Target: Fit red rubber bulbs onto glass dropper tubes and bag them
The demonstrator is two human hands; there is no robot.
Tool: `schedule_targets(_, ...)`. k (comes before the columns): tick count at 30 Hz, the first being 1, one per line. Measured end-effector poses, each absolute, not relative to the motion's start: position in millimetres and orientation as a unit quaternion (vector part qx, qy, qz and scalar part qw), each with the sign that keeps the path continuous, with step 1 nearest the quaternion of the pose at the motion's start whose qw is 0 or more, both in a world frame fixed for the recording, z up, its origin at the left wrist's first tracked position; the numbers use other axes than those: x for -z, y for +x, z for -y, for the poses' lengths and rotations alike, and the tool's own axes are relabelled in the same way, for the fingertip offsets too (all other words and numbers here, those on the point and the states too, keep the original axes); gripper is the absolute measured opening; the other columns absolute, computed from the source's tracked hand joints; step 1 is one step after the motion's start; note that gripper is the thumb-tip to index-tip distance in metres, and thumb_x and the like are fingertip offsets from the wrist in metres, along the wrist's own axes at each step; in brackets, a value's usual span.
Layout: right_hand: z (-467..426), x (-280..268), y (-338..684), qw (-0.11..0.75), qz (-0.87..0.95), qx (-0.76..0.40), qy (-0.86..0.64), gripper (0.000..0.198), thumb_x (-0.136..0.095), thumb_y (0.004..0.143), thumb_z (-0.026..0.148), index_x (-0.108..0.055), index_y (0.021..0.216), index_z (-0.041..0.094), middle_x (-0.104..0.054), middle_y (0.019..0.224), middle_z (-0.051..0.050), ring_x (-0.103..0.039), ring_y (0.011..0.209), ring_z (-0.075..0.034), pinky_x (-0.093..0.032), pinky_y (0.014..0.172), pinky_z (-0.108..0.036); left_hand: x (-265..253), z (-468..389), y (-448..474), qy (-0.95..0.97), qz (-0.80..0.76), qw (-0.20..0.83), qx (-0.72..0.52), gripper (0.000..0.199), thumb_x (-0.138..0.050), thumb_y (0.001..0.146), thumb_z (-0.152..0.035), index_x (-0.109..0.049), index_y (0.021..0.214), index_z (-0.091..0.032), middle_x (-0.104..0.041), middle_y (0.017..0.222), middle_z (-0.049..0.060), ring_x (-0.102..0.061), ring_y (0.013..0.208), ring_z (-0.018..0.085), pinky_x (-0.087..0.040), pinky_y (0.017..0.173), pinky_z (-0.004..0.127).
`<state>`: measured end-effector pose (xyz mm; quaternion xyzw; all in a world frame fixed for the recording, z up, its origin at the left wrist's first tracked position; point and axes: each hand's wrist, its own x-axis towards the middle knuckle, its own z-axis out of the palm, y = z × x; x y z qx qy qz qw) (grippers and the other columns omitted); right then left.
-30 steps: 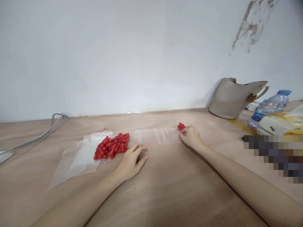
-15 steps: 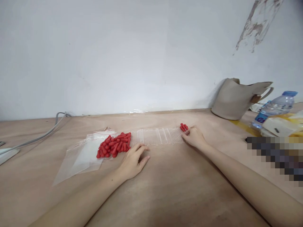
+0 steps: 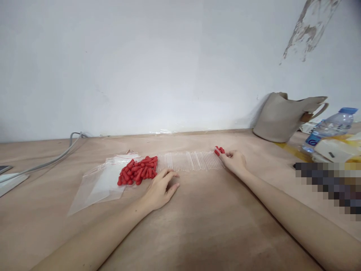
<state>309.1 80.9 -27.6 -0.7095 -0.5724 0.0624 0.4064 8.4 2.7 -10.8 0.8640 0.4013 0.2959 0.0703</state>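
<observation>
A heap of red rubber bulbs (image 3: 137,171) lies on clear plastic bags (image 3: 105,184) left of centre. Beside it, a row of thin clear tubes (image 3: 186,161), like dropper tubes, stretches to the right. My left hand (image 3: 162,190) rests on the table by the heap's right edge, fingers loosely curved and apart, holding nothing. At the far end of the row, my right hand (image 3: 234,161) pinches one clear tube between thumb and fingers. That tube's tip shows over a small group of red bulbs (image 3: 222,150); whether it touches them I cannot tell.
At the back right stand a beige bag-like container (image 3: 278,118) and a water bottle (image 3: 331,128). Yellow-and-white packaging (image 3: 338,148) lies in front of the bottle. A grey cable (image 3: 56,160) runs along the left, and a white wall (image 3: 169,67) closes off the back.
My right hand has lifted slightly from the row's right end, and a clear tube now shows in its pinch, over the small group of bulbs. My left hand has stayed put.
</observation>
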Motion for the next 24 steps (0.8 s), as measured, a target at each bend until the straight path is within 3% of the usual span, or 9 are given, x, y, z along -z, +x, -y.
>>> schedule_targets(7, -74, 34, 303, 0.469, 0.644, 0.053, -0.602, 0.022, -0.047, 0.079, 0.034, -0.058, 0.075, 0.016, -0.057, 0.085, -0.010, -0.053, 0.085, -0.022, -0.041, 0.079, -0.035, 12, -3, 9, 0.856, -0.405, 0.022, -0.321, 0.013, -0.050, 0.082, -0.022, -0.058, 0.093, -0.019, -0.053, 0.094, 0.006, -0.049, 0.089, 0.020, -0.042, 0.079, 0.034)
schedule_targets(13, -49, 33, 272, 0.416, 0.818, 0.122, -0.378, 0.016, -0.041, 0.087, 0.023, -0.053, 0.078, 0.018, -0.057, 0.072, -0.006, -0.052, 0.071, -0.019, -0.042, 0.068, -0.033, 6, -7, 7, 0.850, -0.429, -0.032, -0.304, 0.018, -0.049, 0.083, -0.026, -0.059, 0.072, -0.016, -0.053, 0.078, 0.005, -0.048, 0.077, 0.018, -0.041, 0.071, 0.032)
schedule_targets(17, -28, 34, 255, 0.411, 0.841, 0.088, -0.340, 0.021, -0.036, 0.089, 0.018, -0.053, 0.101, 0.018, -0.061, 0.082, -0.006, -0.056, 0.076, -0.018, -0.046, 0.067, -0.030, -18, -23, -16, 0.835, -0.468, -0.116, -0.268, 0.032, -0.045, 0.084, -0.031, -0.055, 0.058, -0.016, -0.053, 0.072, 0.006, -0.050, 0.072, 0.019, -0.039, 0.073, 0.033)
schedule_targets(21, -16, 27, 248, 0.393, 0.851, 0.065, -0.341, 0.025, -0.034, 0.089, 0.016, -0.055, 0.102, 0.018, -0.061, 0.081, -0.007, -0.057, 0.073, -0.017, -0.047, 0.063, -0.029, -49, -33, -49, 0.784, -0.590, -0.099, -0.167, 0.027, -0.050, 0.077, -0.040, -0.056, 0.065, -0.017, -0.057, 0.070, 0.006, -0.053, 0.069, 0.021, -0.038, 0.060, 0.030)
schedule_targets(24, -14, 20, 247, 0.398, 0.845, 0.045, -0.356, 0.022, -0.034, 0.088, 0.016, -0.055, 0.094, 0.018, -0.062, 0.081, -0.007, -0.058, 0.072, -0.016, -0.048, 0.063, -0.029, -65, -33, -65, 0.743, -0.665, -0.008, -0.077, 0.030, -0.054, 0.070, -0.049, -0.057, 0.065, -0.019, -0.061, 0.066, 0.004, -0.056, 0.065, 0.021, -0.036, 0.053, 0.027)
